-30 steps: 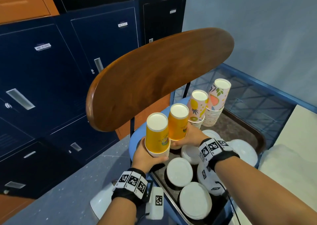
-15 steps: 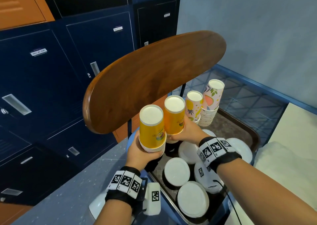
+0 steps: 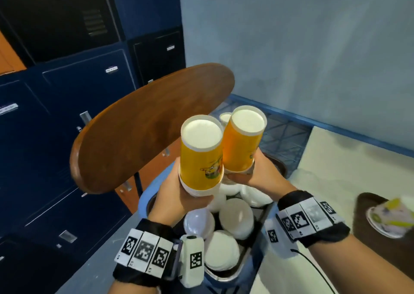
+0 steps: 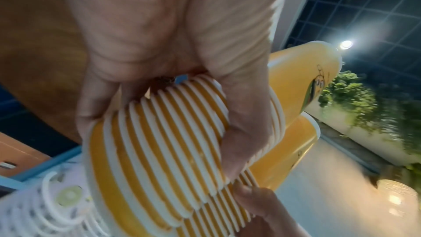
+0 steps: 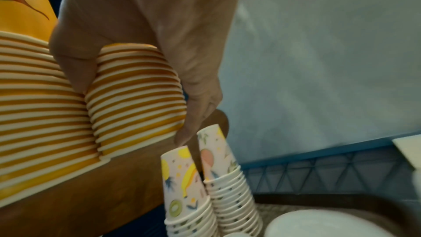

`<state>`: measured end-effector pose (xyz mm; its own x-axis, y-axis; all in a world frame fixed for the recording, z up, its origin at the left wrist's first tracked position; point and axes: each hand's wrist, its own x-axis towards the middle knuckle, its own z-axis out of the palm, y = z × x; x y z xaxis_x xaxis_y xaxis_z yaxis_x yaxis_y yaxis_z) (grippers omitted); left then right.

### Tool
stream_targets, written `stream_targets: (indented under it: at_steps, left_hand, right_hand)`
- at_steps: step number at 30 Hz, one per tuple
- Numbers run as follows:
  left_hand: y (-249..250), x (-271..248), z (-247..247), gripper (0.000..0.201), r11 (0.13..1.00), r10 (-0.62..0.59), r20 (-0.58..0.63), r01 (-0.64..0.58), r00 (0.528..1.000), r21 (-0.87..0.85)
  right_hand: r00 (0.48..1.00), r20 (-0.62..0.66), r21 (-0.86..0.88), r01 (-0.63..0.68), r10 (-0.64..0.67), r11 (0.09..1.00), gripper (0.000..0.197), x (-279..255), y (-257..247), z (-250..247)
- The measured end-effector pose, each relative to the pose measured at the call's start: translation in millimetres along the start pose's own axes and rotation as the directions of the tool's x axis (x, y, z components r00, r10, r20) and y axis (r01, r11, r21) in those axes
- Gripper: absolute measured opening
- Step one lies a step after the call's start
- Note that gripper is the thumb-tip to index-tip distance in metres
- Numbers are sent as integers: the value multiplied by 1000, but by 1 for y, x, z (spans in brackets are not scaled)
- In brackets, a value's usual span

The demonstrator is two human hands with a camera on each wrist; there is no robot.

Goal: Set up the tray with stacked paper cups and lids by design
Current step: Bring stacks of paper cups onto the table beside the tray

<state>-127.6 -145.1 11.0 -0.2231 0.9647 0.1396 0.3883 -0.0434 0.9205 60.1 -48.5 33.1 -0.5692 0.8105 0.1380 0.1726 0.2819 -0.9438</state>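
Note:
Two stacks of upside-down orange paper cups are held side by side above the brown tray. My left hand grips the left stack around its lower rims. My right hand grips the right stack, its fingers curled round the rims. The two stacks touch near their bases. White lids lie in the tray under my hands. Two stacks of fruit-patterned cups stand upside down at the tray's far end, mostly hidden in the head view.
A brown wooden chair backrest rises just behind and left of the cups. Dark blue lockers fill the left side. At the right edge a second dark tray holds a fruit-patterned cup lying on its side.
Both hands have raised their orange stacks up off the tray and closer to my head. The view has swung right, bringing the second tray into sight.

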Motion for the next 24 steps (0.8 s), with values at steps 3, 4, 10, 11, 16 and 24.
stream_targets:
  at_steps: [3, 4, 10, 11, 16, 24]
  left_hand:
    - [34, -4, 37, 79, 998, 46, 112, -41, 993, -42]
    - [41, -5, 49, 86, 998, 68, 143, -66, 987, -19]
    - [87, -20, 146, 86, 990, 135, 348, -140, 928, -12]
    - [94, -26, 169, 88, 988, 148, 383, -150, 912, -24]
    - [124, -63, 274, 90, 989, 149, 580, -107, 801, -107]
    - [177, -134, 453, 85, 978, 206, 814, -80, 543, -194]
  right_hand:
    - [993, -119, 22, -16, 19, 1000, 68, -43, -1, -38]
    - [988, -156, 26, -18, 22, 999, 69, -57, 1, -49]
    - [906, -421, -25, -60, 44, 998, 73, -163, 11, -124]
    - [880, -470, -16, -79, 62, 997, 73, -187, 12, -139]
    - [756, -650, -17, -122, 81, 992, 73, -302, 18, -198]
    - [511, -801, 202, -263, 313, 944, 76, -479, 55, -280]
